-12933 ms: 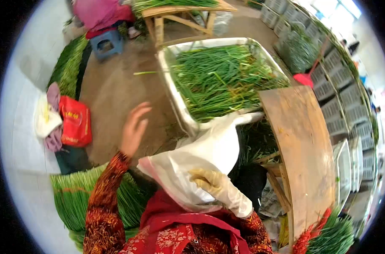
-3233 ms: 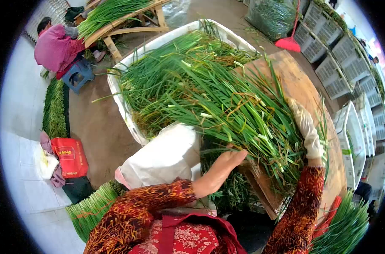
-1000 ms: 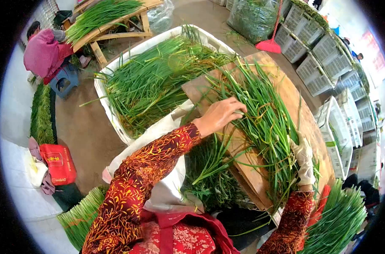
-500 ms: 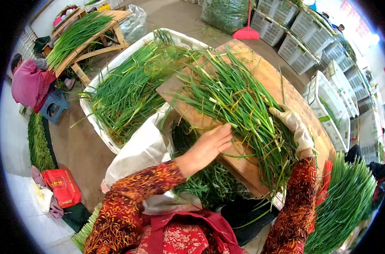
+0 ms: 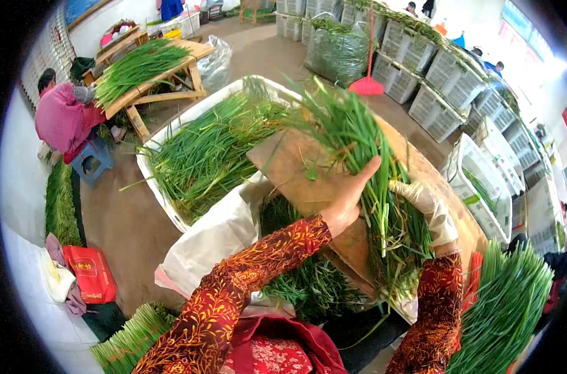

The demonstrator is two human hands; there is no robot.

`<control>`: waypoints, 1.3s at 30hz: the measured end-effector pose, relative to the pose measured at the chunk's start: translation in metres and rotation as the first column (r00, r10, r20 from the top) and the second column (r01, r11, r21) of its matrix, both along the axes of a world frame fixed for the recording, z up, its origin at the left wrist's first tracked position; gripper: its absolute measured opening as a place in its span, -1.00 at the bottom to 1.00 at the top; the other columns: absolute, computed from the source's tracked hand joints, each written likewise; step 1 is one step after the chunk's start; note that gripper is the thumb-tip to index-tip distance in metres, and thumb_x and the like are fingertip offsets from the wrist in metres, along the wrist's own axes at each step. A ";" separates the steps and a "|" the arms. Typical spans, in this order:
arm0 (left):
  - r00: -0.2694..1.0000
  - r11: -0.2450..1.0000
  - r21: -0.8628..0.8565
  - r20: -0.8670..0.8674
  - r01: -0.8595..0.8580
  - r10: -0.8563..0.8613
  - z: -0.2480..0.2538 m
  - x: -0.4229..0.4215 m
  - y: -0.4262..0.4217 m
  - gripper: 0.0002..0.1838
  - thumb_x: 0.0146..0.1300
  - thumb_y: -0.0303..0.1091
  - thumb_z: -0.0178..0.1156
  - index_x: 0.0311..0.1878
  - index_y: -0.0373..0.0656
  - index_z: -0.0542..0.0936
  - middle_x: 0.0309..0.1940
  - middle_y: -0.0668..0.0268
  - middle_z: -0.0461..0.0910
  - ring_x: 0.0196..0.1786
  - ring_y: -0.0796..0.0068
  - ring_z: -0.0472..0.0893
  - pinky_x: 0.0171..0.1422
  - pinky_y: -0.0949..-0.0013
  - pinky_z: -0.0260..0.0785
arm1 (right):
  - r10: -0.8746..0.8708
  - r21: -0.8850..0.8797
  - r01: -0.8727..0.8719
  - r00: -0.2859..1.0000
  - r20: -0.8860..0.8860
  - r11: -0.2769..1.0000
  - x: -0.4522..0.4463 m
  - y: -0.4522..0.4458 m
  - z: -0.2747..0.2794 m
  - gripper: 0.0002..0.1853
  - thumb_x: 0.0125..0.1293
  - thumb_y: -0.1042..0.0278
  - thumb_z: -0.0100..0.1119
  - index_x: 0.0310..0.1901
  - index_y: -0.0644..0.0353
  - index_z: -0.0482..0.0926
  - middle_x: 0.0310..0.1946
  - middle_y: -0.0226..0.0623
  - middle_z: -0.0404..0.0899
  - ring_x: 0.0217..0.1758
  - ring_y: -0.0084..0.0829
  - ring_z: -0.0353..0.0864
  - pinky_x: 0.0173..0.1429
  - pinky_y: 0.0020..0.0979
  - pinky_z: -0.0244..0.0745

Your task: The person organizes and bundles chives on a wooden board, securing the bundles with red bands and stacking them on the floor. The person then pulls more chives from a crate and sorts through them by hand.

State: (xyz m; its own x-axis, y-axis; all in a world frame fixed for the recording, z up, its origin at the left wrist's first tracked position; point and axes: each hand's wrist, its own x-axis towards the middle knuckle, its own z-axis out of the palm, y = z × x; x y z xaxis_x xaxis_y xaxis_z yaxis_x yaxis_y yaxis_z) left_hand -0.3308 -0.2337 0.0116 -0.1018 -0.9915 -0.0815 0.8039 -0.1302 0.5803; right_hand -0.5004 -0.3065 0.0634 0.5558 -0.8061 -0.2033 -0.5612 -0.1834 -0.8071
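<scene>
A loose bundle of long green stalks (image 5: pixel 377 193) lies lengthwise over a wooden board (image 5: pixel 296 168). My bare left hand (image 5: pixel 352 196) is closed round the bundle's left side, its thumb on top and its fingers partly hidden. On the right side, my right hand (image 5: pixel 424 209), in a pale glove, holds the stalks with its fingers against them. Some stalk tips beyond my hands are blurred. A white tub (image 5: pixel 152 168) full of similar greens stands beyond the board at the left, with a white cloth (image 5: pixel 208 230) at its near corner.
A person in pink (image 5: pixel 65 121) sits on a blue stool (image 5: pixel 91 163) by another wooden table (image 5: pixel 184 53) at the upper left. Grey crates (image 5: pixel 436 109) and a red broom (image 5: pixel 366 86) are at the upper right. Stacked greens (image 5: pixel 505 305) stand at the lower right.
My left hand has moved from the board's near edge up onto the stalks and closed on them. The bundle is gathered narrower and more upright. My right hand stays at its right side.
</scene>
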 end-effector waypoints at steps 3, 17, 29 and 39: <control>1.000 0.987 -0.161 -0.022 -0.007 0.003 0.057 -0.001 0.006 -0.48 0.19 -0.14 0.25 0.14 -0.22 0.43 -0.01 0.37 0.54 -0.06 0.58 0.54 -0.01 0.48 0.42 | -0.075 0.032 0.068 0.914 0.398 0.997 0.011 0.040 0.044 -0.40 0.07 0.06 0.38 0.07 0.27 0.48 -0.21 -0.39 0.59 -0.26 -0.55 0.53 -0.14 -0.48 0.44; 0.801 0.661 -0.728 0.500 0.182 0.330 0.237 0.031 -0.022 -0.49 0.01 -0.20 0.40 -0.05 -0.33 0.52 -0.23 0.20 0.62 -0.30 0.46 0.65 -0.18 0.41 0.58 | 0.024 -0.229 0.273 0.593 0.805 0.934 0.032 0.040 0.141 -0.42 0.07 0.12 0.40 0.08 0.22 0.45 -0.06 -0.37 0.55 -0.10 -0.48 0.52 0.01 -0.42 0.42; 0.476 0.760 -0.501 0.831 0.415 0.288 0.181 0.056 -0.042 -0.17 0.00 0.18 0.30 0.26 -0.14 0.34 0.11 0.10 0.47 0.28 0.35 0.32 0.43 0.25 0.00 | 0.120 -0.406 0.202 0.759 0.640 0.891 0.021 0.028 0.102 -0.47 0.09 0.17 0.38 0.06 0.24 0.49 -0.07 -0.34 0.57 -0.04 -0.48 0.52 0.07 -0.39 0.43; 0.368 0.757 -0.565 0.815 0.329 0.448 0.202 0.065 -0.022 -0.42 0.13 -0.10 0.28 0.18 -0.15 0.42 0.05 0.29 0.51 0.04 0.51 0.46 0.15 0.42 0.28 | 0.116 -0.224 0.050 0.733 0.670 0.973 0.049 0.050 0.126 -0.46 0.07 0.20 0.39 0.07 0.23 0.48 0.01 -0.30 0.52 -0.02 -0.41 0.52 0.07 -0.33 0.44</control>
